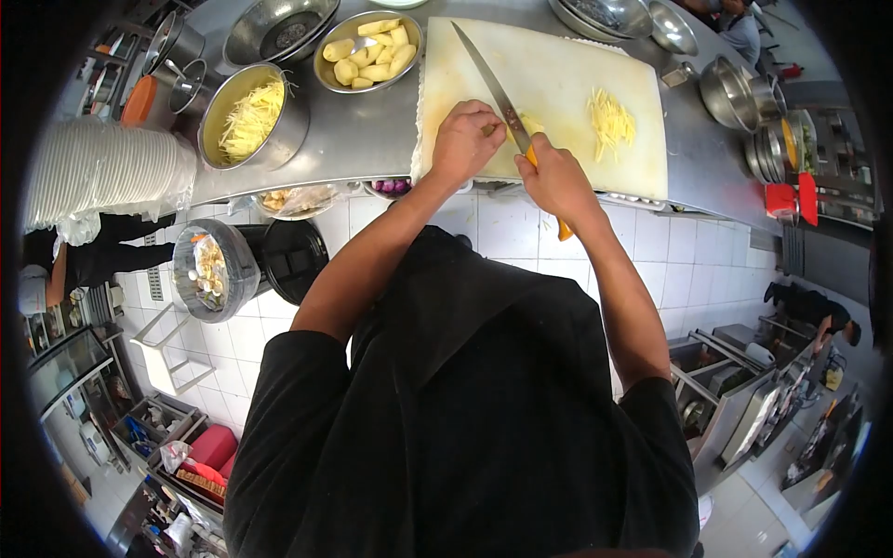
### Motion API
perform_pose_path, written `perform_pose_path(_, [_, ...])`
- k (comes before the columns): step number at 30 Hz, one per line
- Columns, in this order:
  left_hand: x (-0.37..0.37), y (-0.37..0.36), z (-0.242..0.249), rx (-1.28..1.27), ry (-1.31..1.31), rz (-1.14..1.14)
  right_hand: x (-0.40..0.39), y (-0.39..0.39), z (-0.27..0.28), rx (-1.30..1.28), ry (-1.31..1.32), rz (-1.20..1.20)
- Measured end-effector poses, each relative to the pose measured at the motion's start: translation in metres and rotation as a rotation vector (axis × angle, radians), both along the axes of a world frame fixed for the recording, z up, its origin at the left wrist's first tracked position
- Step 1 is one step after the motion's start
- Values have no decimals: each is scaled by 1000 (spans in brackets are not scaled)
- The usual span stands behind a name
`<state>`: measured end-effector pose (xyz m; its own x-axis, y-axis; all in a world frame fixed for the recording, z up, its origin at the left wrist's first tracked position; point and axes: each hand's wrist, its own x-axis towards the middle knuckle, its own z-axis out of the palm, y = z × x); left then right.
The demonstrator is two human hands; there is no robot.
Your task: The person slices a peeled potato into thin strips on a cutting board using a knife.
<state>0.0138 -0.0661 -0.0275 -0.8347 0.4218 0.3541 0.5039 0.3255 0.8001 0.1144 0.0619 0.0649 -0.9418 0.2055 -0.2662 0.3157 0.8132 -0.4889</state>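
Observation:
My right hand is wrapped around the yellow handle of a long kitchen knife. The blade slants up and left across a white cutting board. Close to the blade's left side, my left hand has its fingers curled together; whatever they hold, if anything, is hidden. Just right of the blade lies a small pale-yellow piece, partly covered by the knife and hand. A pile of thin pale-yellow strips rests on the board's right part.
Left of the board stand a bowl of peeled potatoes and a deep metal pot of strips. Stacked white containers occupy the counter's left end. Metal bowls sit at right. Below is a lined bin with scraps.

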Motion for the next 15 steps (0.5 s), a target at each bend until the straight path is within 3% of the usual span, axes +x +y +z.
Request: perform_pose_path(15, [-2,0,-2,-6,-35,-17,-3,0,-10,19,31,1])
